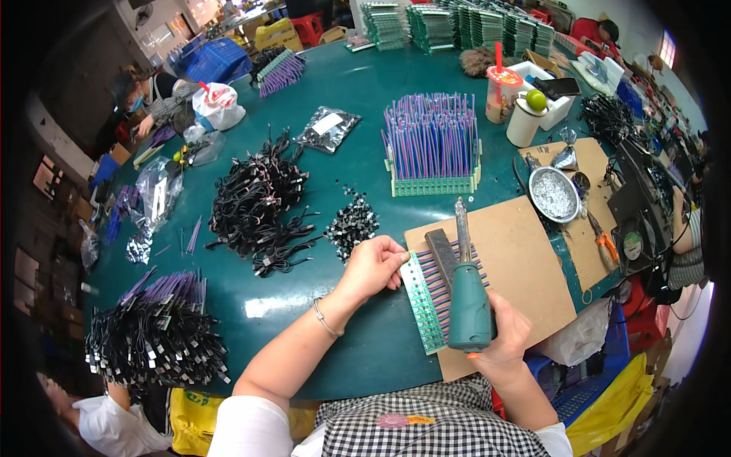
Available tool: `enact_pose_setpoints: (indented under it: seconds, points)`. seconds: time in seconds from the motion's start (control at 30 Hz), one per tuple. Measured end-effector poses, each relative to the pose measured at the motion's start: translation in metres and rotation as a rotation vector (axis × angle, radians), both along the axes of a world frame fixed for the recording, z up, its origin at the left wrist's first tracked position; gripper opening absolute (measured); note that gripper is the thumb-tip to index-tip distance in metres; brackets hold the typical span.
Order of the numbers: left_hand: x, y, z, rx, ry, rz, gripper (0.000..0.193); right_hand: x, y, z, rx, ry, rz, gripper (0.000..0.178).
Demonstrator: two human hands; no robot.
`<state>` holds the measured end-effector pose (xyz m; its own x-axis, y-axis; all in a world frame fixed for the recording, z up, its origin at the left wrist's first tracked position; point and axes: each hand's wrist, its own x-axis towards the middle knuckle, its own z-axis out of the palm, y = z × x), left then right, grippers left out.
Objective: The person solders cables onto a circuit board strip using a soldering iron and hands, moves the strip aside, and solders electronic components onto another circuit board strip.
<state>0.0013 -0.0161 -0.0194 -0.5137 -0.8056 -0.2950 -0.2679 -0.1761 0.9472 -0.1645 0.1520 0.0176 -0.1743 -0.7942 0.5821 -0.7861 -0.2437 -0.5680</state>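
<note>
My left hand [375, 265] pinches the far end of a green circuit board strip [424, 305]. The strip lies at the left edge of a brown board [525, 266], with purple and dark wires running off its right side. A dark flat bar [439, 255] rests across those wires. My right hand [505, 335] grips a teal-handled soldering gun [470, 308], its metal barrel pointing away from me over the brown board. The gun hides part of the wires. Left of my left hand lies a heap of small black and silver connectors [353, 225].
Bundled black cables [259, 198] and cables with plugs [156, 335] lie left. Beyond the brown board stands a block of wired strips [432, 148]. At right are a metal bowl [554, 194], orange-handled pliers [605, 245] and a drink cup [502, 91]. Co-workers sit around the table.
</note>
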Motion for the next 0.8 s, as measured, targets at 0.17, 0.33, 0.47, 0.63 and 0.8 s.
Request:
enact_pose_setpoints:
  seconds: [0.17,0.33,0.47,0.63,0.8]
  points:
    - [0.002,0.0,-0.002,0.035,0.023,-0.003,0.01,0.002,-0.001,-0.007,0.051,0.125,0.0,0.054]
    - [0.002,-0.004,0.003,0.009,-0.026,-0.045,0.01,0.003,-0.003,-0.004,0.069,0.148,-0.004,0.054]
    - [0.002,-0.003,-0.002,0.012,-0.001,-0.023,0.01,0.004,-0.003,-0.006,0.061,0.163,-0.031,0.053]
    - [0.001,-0.007,0.0,-0.051,-0.044,-0.049,0.01,0.004,-0.003,-0.004,0.085,0.171,-0.01,0.054]
    - [0.003,-0.007,-0.003,-0.008,-0.017,-0.015,0.012,0.003,-0.005,-0.007,0.096,0.136,-0.026,0.056]
